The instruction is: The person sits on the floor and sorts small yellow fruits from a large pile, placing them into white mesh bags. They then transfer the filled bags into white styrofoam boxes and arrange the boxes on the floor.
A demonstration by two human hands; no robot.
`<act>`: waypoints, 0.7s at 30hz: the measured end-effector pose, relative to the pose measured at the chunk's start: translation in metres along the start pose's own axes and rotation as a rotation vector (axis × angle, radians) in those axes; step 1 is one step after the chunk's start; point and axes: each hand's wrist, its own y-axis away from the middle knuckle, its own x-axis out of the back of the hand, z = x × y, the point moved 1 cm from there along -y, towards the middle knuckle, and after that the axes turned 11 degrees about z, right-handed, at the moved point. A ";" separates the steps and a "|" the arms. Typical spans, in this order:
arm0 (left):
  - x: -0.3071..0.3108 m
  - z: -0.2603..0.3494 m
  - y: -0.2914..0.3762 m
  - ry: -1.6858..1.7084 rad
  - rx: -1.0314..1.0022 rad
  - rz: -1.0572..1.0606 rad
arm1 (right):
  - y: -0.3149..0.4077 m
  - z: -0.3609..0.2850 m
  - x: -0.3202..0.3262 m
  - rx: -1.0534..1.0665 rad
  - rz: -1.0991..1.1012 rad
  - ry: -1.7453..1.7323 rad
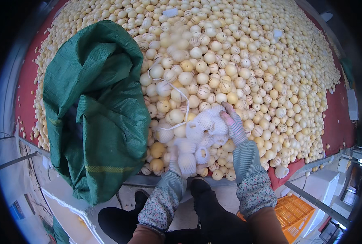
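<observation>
Foam net sleeves point(203, 125) in white lie bunched over the near edge of a large heap of pepino melons point(260, 88). My left hand point(175, 163), in a thin glove, cups the lower sleeves point(187, 158) between thumb and fingers; these look rounded, but whether melons fill them is unclear. My right hand point(234, 123), in a striped glove with pinkish fingertips, holds the upper right side of the bunch. Two small sleeves show open ends. A white strap point(184, 94) curls across the melons just above. Left of my hands, a green woven sack point(116, 119) slumps with its mouth folded open.
The melons rest on a red cloth point(336, 113) over a table with a metal edge point(144, 180). Below right stands an orange plastic crate point(293, 213) beside a white foam box point(321, 186). Another white box point(68, 204) is below left. A lone sleeve point(281, 172) sits at the right corner.
</observation>
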 end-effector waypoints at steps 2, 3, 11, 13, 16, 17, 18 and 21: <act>-0.014 0.004 -0.001 -0.096 -0.011 0.008 | 0.003 0.006 0.008 -0.032 -0.042 0.038; -0.016 0.007 -0.005 -0.124 -0.006 0.002 | 0.005 0.010 0.011 -0.048 -0.062 0.057; -0.028 0.026 -0.024 -0.286 0.113 0.048 | 0.015 0.027 -0.001 0.089 -0.010 0.110; -0.028 0.025 -0.023 -0.292 0.120 0.075 | 0.013 0.022 -0.001 0.103 0.033 0.210; -0.023 0.027 -0.026 -0.296 0.089 0.053 | -0.001 0.001 -0.005 0.173 0.055 0.363; -0.022 0.027 -0.026 -0.291 0.098 0.044 | -0.008 -0.005 -0.008 0.202 0.056 0.416; -0.021 0.027 -0.027 -0.288 0.104 0.038 | -0.016 -0.011 -0.012 0.187 0.056 0.418; -0.019 0.028 -0.028 -0.280 0.113 0.033 | -0.031 -0.034 -0.030 0.148 -0.037 0.549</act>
